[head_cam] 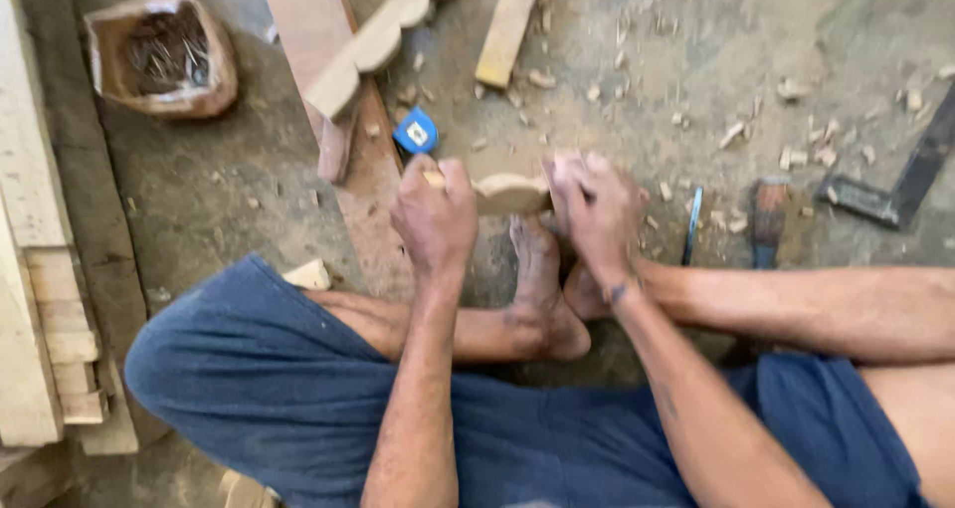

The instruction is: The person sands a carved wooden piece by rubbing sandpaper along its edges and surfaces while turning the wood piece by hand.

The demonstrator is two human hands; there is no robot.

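Note:
I sit on the ground with my legs crossed and my bare foot (540, 269) under my hands. A small curved wooden piece (509, 192) is held between both hands above that foot. My left hand (436, 214) grips its left end, with a bit of yellowish material showing at the thumb. My right hand (595, 207) grips its right end. The frame is blurred, so finer detail of the piece is unclear.
A scalloped wooden strip (373, 45) lies on a board (313, 20) ahead, beside a blue tape measure (416, 132). A bag of nails (164, 55) sits far left. A chisel (768, 219), a thin blue tool (692, 224) and a square (895, 185) lie right. Wood chips litter the ground.

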